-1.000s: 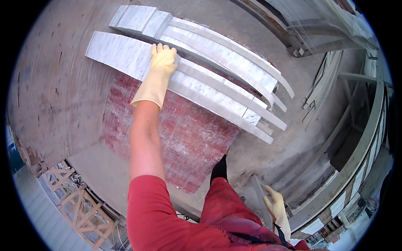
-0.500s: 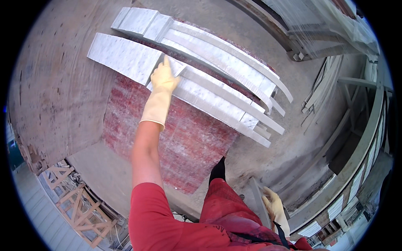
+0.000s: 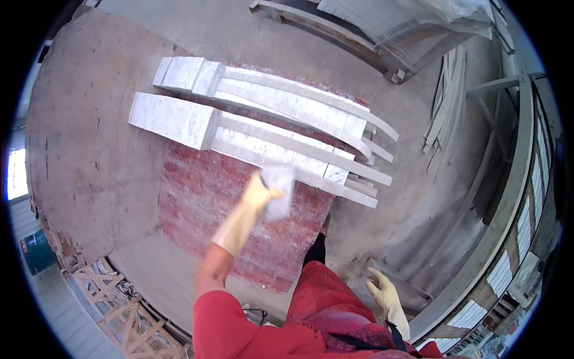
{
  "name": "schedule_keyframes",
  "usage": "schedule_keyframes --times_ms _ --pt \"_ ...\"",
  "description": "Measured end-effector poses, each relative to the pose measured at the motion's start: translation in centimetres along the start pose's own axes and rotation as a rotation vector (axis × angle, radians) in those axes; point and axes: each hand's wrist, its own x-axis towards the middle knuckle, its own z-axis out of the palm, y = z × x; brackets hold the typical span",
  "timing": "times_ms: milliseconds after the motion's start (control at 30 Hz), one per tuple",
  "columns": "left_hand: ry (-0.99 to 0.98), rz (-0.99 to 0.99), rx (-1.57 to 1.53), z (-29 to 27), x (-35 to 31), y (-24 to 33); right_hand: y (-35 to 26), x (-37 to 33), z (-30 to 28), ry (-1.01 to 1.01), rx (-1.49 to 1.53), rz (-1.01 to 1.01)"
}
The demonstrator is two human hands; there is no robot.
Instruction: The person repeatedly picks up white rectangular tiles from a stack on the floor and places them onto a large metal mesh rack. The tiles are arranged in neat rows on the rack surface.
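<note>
While my left hand is out over the dusty red board, its fingers grip a pale stone piece by its left edge, thumb laid across the side facing me. From those fingers the piece juts to the right, one end pointing up at the near row of white stone, the other down toward me; it is blurred, and I cannot tell whether its top end touches that row. A far row lies just beyond. Well apart, my right hand hangs beside my red clothes, fingers open and parted.
</note>
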Motion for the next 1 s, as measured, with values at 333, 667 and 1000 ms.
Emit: schedule_keyframes --times_ms 333,667,1000 --pt "-0.768 -0.308 -0.266 26.8 -21.7 -11.8 8.2 -5.5 1.9 -0.072 0.754 -0.324" --pt "-0.727 0.126 0.039 35.3 -43.8 -8.8 19.4 -21.2 1.3 0.150 1.131 -0.649" --pt "-1.141 -0.165 -0.653 45.6 -54.4 -18.1 33.3 -36.0 -2.7 0.213 1.138 -0.885"
